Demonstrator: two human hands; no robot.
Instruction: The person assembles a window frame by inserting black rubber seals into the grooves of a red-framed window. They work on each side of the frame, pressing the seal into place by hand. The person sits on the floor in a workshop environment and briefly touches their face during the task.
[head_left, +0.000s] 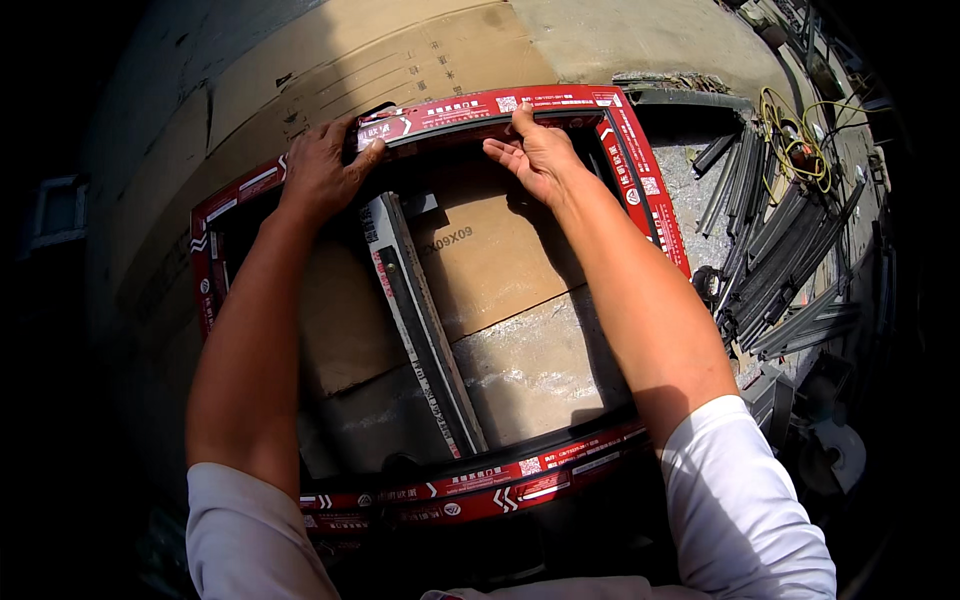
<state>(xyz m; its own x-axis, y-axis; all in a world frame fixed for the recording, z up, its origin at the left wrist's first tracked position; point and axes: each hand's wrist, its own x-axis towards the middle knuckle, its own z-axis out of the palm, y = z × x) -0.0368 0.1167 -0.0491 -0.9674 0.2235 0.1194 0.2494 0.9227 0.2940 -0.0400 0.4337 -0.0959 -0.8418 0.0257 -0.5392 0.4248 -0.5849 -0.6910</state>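
Observation:
A window frame point(455, 107) wrapped in red printed film stands in front of me. My left hand point(325, 170) grips its far rail left of the middle, fingers at the outer side and thumb along the inner edge. Farther right on the same rail, the thumb of my right hand point(540, 160) rests against the red film. Its other fingers are loosely bent and apart beside the inner edge, with nothing visible in them. A grey-and-black bar point(410, 300) with printed film slants through the opening between my arms; how it joins the frame at either end is hard to see.
Flattened cardboard point(460, 55) covers the floor beyond the frame and shows through it. At right lie a pile of dark profile strips point(780, 250) and a tangled yellow cable point(805, 130). A round pale disc point(848, 455) sits lower right. Deep shadow hides the left side.

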